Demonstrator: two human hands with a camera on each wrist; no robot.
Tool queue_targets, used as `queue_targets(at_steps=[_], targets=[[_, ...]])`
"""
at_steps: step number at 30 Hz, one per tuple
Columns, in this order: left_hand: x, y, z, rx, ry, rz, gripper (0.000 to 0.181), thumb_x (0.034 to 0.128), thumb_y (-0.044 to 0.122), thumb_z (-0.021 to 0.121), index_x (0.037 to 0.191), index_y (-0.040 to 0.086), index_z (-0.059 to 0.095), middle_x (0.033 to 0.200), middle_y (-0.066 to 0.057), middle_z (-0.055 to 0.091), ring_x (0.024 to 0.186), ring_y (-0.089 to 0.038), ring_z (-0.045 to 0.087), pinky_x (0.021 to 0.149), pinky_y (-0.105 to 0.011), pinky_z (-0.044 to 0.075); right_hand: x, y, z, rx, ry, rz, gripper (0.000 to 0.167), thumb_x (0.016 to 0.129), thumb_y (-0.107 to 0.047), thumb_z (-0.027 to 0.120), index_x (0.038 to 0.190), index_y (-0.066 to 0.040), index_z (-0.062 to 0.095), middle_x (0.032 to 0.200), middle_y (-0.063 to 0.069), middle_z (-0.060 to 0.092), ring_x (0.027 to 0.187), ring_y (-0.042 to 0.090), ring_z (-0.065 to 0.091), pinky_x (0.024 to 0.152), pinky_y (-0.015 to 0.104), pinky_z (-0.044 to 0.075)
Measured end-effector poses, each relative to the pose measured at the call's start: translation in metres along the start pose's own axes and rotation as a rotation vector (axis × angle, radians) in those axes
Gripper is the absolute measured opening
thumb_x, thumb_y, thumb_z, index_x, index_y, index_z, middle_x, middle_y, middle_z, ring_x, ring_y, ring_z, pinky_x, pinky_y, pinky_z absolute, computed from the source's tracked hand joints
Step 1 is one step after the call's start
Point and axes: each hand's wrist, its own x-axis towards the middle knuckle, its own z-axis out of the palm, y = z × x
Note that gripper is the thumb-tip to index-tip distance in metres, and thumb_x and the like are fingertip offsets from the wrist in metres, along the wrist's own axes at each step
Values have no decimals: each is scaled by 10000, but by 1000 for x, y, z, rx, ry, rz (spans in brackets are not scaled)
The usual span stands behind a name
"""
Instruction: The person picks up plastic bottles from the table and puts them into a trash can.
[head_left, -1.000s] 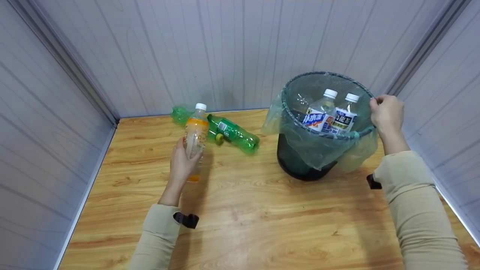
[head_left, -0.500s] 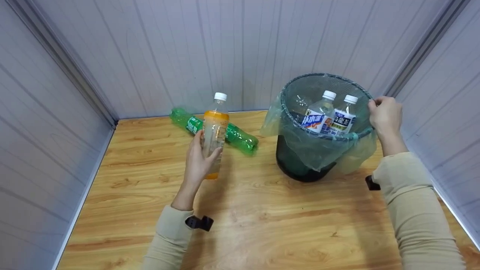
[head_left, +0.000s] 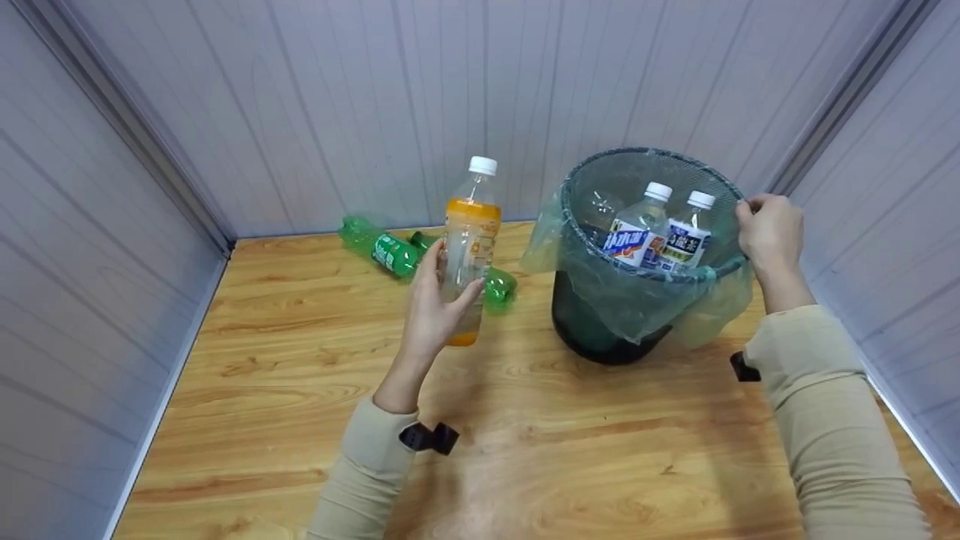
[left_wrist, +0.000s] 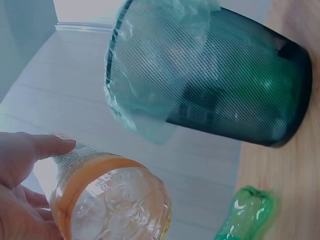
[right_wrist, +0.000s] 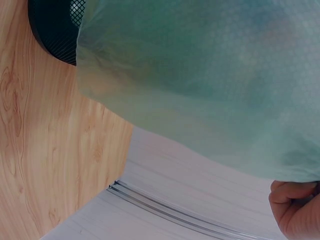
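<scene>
In the head view my left hand [head_left: 435,311] grips a clear plastic bottle [head_left: 471,244] with orange bands and a white cap, held upright in front of the green bottles. The left wrist view shows the bottle's base [left_wrist: 120,205] with the thumb along its side. My right hand [head_left: 772,229] pinches the rim of a dark mesh trash bin [head_left: 600,330] at its right side, over the green plastic bag [head_left: 637,300] that lines it. Inside stand two white-capped bottles, one with a blue and red label [head_left: 634,236], one with a dark label [head_left: 684,240].
Two green bottles lie on the wooden floor by the back wall: one [head_left: 364,234] at left, the other [head_left: 499,289] partly hidden behind the held bottle. Pale panel walls [head_left: 480,97] close the space at the back and sides.
My left hand has carried the orange-banded bottle to the right and upward, toward the bin. The right hand and the bin have hardly moved.
</scene>
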Motion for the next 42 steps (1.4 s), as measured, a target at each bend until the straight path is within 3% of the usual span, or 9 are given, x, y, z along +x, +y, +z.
queue_targets(at_steps=[10,24,32,42], targets=[[11,37,16,-40,2,99,694,772,205,693,1317,-12,322,1194,-153,461,1084,-232,449,910,-364,388,0,1,0,-16,39,-27,405,934,-236,355,1022,89,579,929,249,571,674,266,491,605,384,402],[31,89,37,-130,-38,141,701,792,220,669,1348,51,278,1282,-96,410,1136,-165,420,953,-277,347,0,0,0,4,0,14,428,943,-254,329,1085,86,547,1006,242,540,805,286,473,653,376,397],[45,110,51,-198,-33,184,690,790,183,671,1337,46,274,1283,-95,401,1144,-164,409,948,-270,350,0,0,1,-1,12,-6,418,944,-252,340,1051,86,561,955,228,544,731,254,467,590,340,383],[62,129,76,-245,-28,238,720,779,196,683,1335,32,256,1268,-110,394,1148,-154,395,945,-248,343,-2,1,1,4,54,-36,407,935,-242,365,1004,96,581,934,245,558,740,292,477,613,373,387]])
